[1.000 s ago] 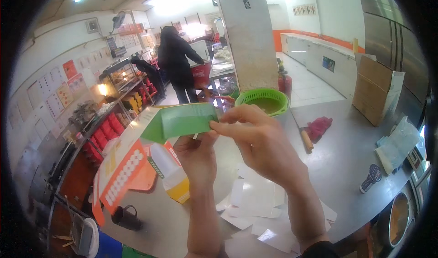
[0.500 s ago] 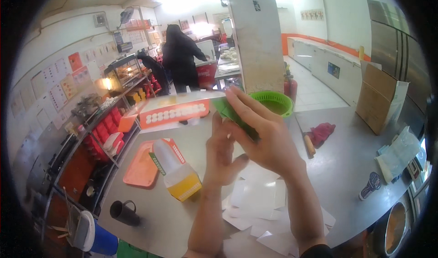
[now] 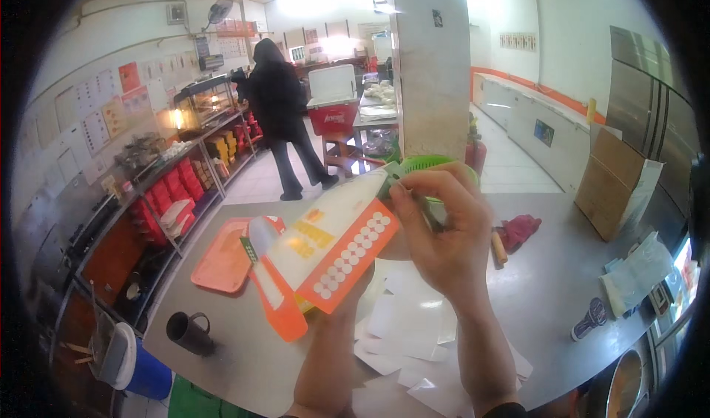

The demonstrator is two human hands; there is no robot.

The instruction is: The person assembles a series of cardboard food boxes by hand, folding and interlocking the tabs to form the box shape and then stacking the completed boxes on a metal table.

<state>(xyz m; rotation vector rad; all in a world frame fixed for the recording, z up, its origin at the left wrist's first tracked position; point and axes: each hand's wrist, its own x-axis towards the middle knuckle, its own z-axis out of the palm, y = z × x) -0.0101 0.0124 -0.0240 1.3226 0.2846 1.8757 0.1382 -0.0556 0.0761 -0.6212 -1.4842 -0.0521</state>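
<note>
Carton (image 3: 325, 229) is pinched at its green end by your right hand (image 3: 450, 229). Your left hand (image 3: 353, 301) sits partly behind the carton, grip impossible to tell.

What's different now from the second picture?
The left end of the orange, white and green cardboard carton swung down, so its broad white panel shows. The right hand stays at its green end. The person in black clothes stepped to the picture's left, away from the red box with a white lid. The dark handled mug and pink rectangular tray stayed put.
</note>
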